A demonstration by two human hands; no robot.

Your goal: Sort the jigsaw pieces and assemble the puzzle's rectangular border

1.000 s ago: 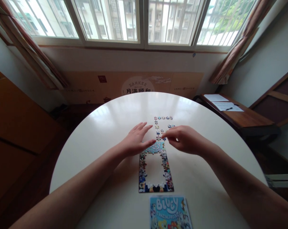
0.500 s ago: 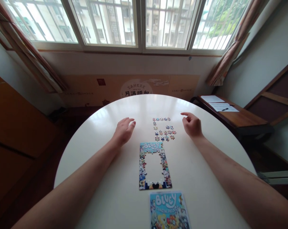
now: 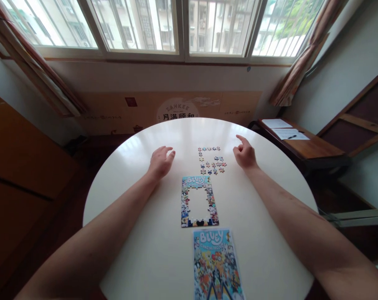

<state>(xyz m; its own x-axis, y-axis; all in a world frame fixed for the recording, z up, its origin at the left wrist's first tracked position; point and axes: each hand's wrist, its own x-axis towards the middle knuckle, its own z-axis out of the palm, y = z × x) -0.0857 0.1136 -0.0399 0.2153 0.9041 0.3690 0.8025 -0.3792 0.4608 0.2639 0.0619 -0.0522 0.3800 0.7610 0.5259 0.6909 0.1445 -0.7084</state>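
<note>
My left hand (image 3: pixel 163 161) rests on the white table, holding nothing, its thumb and fingers apart. To its right lie several loose jigsaw pieces (image 3: pixel 211 165), some set in a line and a column, others grouped below. On the far side of these pieces is my right hand (image 3: pixel 245 155), with the index finger stretched out, the other fingers curled and nothing seen in it. Nearer to me sits a partly built jigsaw puzzle (image 3: pixel 185 208), its border joined around a bare middle. Below it lies a colourful picture sheet (image 3: pixel 216 262) lettered "BLUEY". Neither hand touches the pieces.
The round white table (image 3: pixel 126 258) fills the middle of the view. At right stands a wooden chair or bench (image 3: pixel 320 148) bearing papers (image 3: pixel 287 133) and a pen. A barred window (image 3: pixel 220 29) and curtains (image 3: pixel 296 71) are beyond.
The view has tilted down, so the table's things sit higher and more of the picture sheet shows. My right index finger now points farther away from me. The puzzle pieces look unmoved.
</note>
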